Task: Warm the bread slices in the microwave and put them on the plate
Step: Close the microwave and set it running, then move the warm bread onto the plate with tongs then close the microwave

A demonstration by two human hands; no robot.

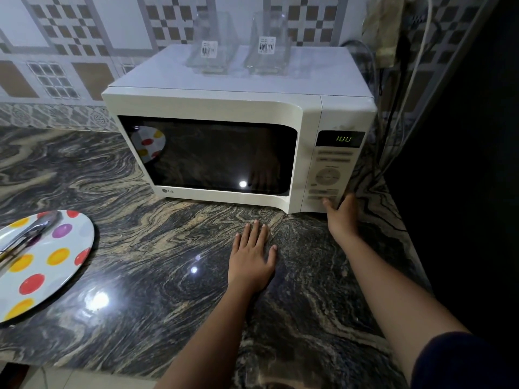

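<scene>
Left grip [251, 259] lies flat and wide on the table [140, 248]; right grip [342, 217] sets its thumb on the microwave [207, 105], fingers hidden, width indeterminate.

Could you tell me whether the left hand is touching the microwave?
Apart. In the head view, bare countertop separates the left hand from the microwave.

Plate [56, 265] left of microwave [224, 108], on counter [168, 276]

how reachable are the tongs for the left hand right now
Probably yes: the left hand lies flat on the counter holding nothing, the tongs lie uncovered on the plate to its left, and nothing stands between them.
</scene>
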